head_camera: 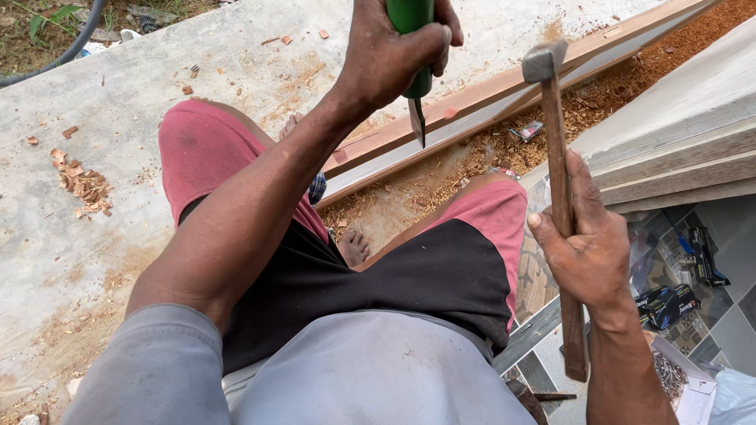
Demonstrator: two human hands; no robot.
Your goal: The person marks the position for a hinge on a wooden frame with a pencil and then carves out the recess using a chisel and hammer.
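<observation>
Left hand (394, 55) fisted on green chisel (413, 47), blade at plank (472, 102); right hand (587, 252) clamps hammer (561, 197) at 3 o'clock: strike squarely.

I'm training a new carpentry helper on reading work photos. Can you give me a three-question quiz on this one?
1. True or false: the right hand holds a hammer by its wooden handle.
2. What does the left hand grip?
A. a saw
B. a green-handled chisel
C. a paintbrush
3. Fill in: the chisel blade points down at a long wooden ____ lying on the concrete.

Key
1. True.
2. B.
3. Plank; reddish sawdust lies beside it.
</observation>
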